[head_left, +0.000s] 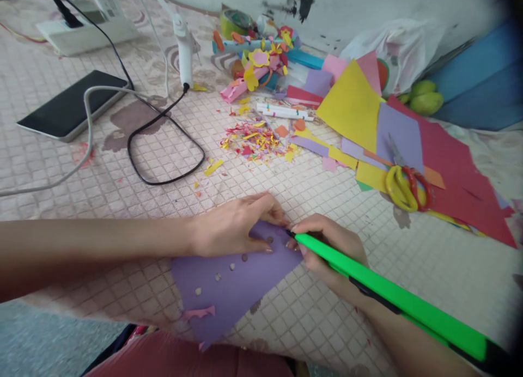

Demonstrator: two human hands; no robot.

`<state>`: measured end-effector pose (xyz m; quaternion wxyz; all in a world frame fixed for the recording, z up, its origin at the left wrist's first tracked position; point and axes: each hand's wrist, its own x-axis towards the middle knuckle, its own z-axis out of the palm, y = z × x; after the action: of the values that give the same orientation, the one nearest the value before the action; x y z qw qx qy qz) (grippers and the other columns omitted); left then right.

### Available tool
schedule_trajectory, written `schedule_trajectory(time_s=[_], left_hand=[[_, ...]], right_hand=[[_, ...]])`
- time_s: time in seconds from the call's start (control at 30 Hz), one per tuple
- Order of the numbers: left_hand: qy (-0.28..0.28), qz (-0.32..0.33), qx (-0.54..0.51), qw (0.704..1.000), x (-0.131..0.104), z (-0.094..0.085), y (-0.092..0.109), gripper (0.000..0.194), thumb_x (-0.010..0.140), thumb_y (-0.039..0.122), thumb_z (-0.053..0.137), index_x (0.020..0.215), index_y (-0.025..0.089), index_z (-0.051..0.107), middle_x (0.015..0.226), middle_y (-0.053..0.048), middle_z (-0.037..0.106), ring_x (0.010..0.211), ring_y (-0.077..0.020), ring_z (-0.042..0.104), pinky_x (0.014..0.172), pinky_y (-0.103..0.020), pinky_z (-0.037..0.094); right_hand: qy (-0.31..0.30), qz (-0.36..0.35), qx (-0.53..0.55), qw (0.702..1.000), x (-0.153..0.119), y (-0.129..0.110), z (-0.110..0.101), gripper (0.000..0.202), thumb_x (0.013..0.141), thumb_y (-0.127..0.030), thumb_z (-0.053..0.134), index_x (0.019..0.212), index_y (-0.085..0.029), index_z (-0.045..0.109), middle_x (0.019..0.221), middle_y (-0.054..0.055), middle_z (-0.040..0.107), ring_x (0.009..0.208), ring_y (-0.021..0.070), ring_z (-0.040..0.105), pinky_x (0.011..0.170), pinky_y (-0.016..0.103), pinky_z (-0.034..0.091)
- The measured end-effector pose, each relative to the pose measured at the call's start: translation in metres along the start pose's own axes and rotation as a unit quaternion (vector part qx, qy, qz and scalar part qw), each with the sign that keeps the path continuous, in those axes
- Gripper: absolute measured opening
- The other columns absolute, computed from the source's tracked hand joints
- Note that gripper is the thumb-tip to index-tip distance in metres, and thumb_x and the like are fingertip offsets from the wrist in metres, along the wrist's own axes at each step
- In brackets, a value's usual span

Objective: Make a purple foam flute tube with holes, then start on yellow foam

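In the head view, my left hand lies spread over the purple paper, its fingertips pressing near the upper right part. My right hand grips the long green tool, whose dark tip meets the paper beside my left fingers. Small round dots run in a slanting row across the sheet, and a pink scrap lies near its lower end. Farther right, the scissors rest on coloured paper.

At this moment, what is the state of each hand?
Left hand: open, thumb and fingers apart, resting on the purple paper.
Right hand: closed, holding the green tool near its black tip.
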<state>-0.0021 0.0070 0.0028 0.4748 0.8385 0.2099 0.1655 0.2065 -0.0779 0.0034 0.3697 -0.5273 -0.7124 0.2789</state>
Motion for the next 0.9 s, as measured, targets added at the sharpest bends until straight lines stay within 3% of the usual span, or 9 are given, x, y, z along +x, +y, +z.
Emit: schedule_trajectory(time_s=[0.4, 0.57, 0.63, 0.7, 0.77, 0.83, 0.9], left_hand=[[0.017, 0.006, 0.031, 0.999, -0.001, 0.004, 0.001, 0.046, 0.072, 0.018, 0.074, 0.112, 0.016, 0.051, 0.112, -0.01, 0.064, 0.113, -0.0226, 0.055, 0.093, -0.037, 0.047], [0.077, 0.024, 0.068, 0.994, -0.012, 0.009, 0.003, 0.043, 0.079, 0.021, 0.067, 0.118, 0.017, 0.048, 0.116, -0.009, 0.063, 0.113, -0.0208, 0.056, 0.105, -0.044, 0.038], [0.104, 0.067, 0.083, 0.989, -0.015, 0.006, 0.006, 0.037, 0.083, 0.02, 0.062, 0.117, 0.018, 0.048, 0.117, -0.009, 0.063, 0.112, -0.0198, 0.057, 0.106, -0.044, 0.038], [0.067, 0.155, 0.093, 0.981, -0.017, 0.002, 0.01, 0.026, 0.087, 0.017, 0.056, 0.113, 0.017, 0.052, 0.114, -0.01, 0.065, 0.112, -0.0188, 0.058, 0.106, -0.04, 0.04], [-0.039, 0.237, 0.103, 0.965, -0.017, 0.0, 0.013, 0.022, 0.089, 0.015, 0.052, 0.111, 0.014, 0.057, 0.116, -0.012, 0.066, 0.117, -0.0193, 0.055, 0.108, -0.036, 0.038], [-0.137, 0.257, 0.11, 0.95, -0.017, 0.001, 0.014, 0.026, 0.091, 0.017, 0.049, 0.115, 0.014, 0.058, 0.126, -0.013, 0.06, 0.126, -0.0202, 0.048, 0.113, -0.035, 0.033], [-0.185, 0.235, 0.105, 0.948, -0.017, 0.003, 0.014, 0.032, 0.092, 0.019, 0.048, 0.122, 0.015, 0.057, 0.136, -0.011, 0.052, 0.133, -0.0201, 0.041, 0.117, -0.035, 0.025]], right_hand=[[0.02, 0.018, 0.004, 1.0, -0.002, -0.004, 0.001, 0.025, 0.073, -0.007, 0.054, 0.09, -0.024, 0.06, 0.075, -0.004, 0.067, 0.063, 0.0105, 0.066, 0.058, 0.022, 0.05], [0.004, 0.007, 0.016, 1.0, 0.0, -0.002, -0.001, 0.022, 0.075, -0.01, 0.055, 0.092, -0.023, 0.06, 0.077, -0.002, 0.067, 0.064, 0.0112, 0.065, 0.057, 0.023, 0.051], [-0.013, 0.001, 0.019, 1.0, 0.002, -0.002, -0.003, 0.022, 0.075, -0.009, 0.055, 0.092, -0.023, 0.06, 0.077, -0.002, 0.067, 0.065, 0.0113, 0.065, 0.058, 0.023, 0.051], [-0.029, -0.005, 0.014, 0.999, 0.003, -0.002, -0.004, 0.022, 0.075, -0.009, 0.056, 0.092, -0.023, 0.06, 0.078, -0.002, 0.067, 0.067, 0.0118, 0.065, 0.059, 0.023, 0.051], [-0.023, -0.006, 0.001, 1.0, 0.003, -0.003, -0.004, 0.022, 0.075, -0.009, 0.056, 0.092, -0.022, 0.06, 0.079, -0.001, 0.067, 0.069, 0.0124, 0.065, 0.06, 0.024, 0.052], [0.0, -0.006, -0.006, 1.0, 0.002, -0.004, -0.003, 0.024, 0.074, -0.007, 0.055, 0.091, -0.022, 0.06, 0.079, -0.001, 0.067, 0.069, 0.012, 0.065, 0.061, 0.024, 0.052], [0.006, -0.002, -0.002, 1.0, 0.001, -0.005, -0.001, 0.025, 0.074, -0.005, 0.054, 0.091, -0.022, 0.06, 0.079, -0.002, 0.067, 0.067, 0.0113, 0.065, 0.06, 0.023, 0.052]])
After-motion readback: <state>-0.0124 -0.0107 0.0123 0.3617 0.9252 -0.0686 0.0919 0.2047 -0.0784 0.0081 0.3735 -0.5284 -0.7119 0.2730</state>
